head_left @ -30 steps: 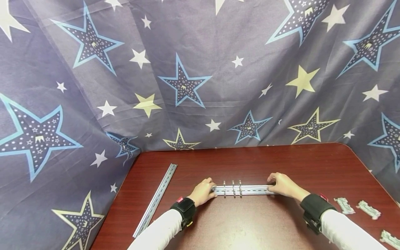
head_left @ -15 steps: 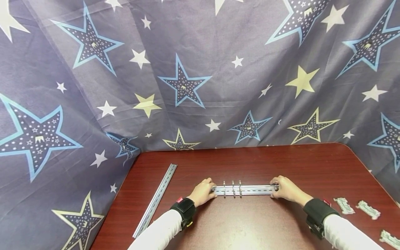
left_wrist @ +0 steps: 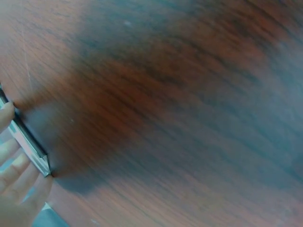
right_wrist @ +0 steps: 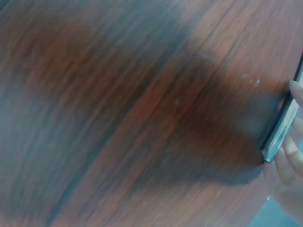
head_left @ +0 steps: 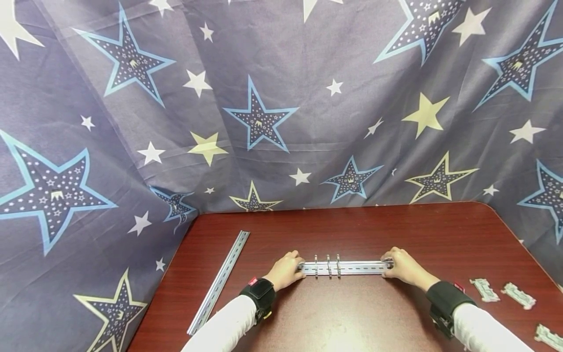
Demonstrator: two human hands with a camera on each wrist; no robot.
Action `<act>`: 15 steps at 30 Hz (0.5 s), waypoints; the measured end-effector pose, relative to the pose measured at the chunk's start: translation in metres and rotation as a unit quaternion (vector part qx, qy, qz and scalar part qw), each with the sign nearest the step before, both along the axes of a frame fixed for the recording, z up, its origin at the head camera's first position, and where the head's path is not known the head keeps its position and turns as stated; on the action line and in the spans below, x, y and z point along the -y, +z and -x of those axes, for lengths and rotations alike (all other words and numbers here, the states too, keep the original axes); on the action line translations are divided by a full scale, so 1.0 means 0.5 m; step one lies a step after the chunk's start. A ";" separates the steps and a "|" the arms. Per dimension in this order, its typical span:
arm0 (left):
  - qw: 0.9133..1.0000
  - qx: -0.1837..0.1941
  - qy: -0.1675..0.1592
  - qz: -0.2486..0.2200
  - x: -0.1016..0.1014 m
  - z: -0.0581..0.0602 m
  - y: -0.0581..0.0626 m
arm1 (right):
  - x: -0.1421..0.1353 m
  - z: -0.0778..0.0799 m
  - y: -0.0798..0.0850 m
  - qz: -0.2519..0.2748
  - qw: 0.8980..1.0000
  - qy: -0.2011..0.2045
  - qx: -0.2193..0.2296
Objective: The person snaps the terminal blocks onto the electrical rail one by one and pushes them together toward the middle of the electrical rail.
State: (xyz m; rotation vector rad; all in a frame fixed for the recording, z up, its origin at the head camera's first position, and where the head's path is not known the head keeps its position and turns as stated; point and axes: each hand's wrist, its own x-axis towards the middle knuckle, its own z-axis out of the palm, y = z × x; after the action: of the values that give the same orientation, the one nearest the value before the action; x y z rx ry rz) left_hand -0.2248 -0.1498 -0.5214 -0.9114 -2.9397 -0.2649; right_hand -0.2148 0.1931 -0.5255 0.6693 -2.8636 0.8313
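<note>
Three clips [head_left: 328, 266] on the rail [head_left: 357, 265]

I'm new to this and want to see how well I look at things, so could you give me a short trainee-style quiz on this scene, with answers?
1. How many narrow pieces sit across the rail between the left hand and the right hand?

2. Where does the second rail lie?
A) Between the two hands
B) To the person's left, at a slant
C) Beyond the right hand

3. Fill in the blank: the pale loose pieces lie on the table toward the person's ____ side.

Key: 1. Three. 2. B. 3. Right.
</note>
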 end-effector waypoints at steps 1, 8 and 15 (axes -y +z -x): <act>1.000 0.002 -0.001 0.001 0.000 0.000 0.001 | 0.000 0.001 0.000 0.000 1.000 0.001 -0.001; 1.000 0.011 -0.012 0.013 0.000 0.006 0.008 | 0.000 0.002 0.002 0.004 1.000 0.001 0.001; 0.999 0.034 -0.009 0.011 -0.004 0.013 0.028 | 0.001 0.000 -0.001 0.005 1.000 -0.005 0.005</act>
State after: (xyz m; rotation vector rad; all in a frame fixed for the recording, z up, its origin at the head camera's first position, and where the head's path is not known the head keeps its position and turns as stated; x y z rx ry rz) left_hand -0.2315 -0.1479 -0.5074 -0.9504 -3.0034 -0.2691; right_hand -0.2151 0.1928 -0.5261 0.6499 -2.8681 0.8496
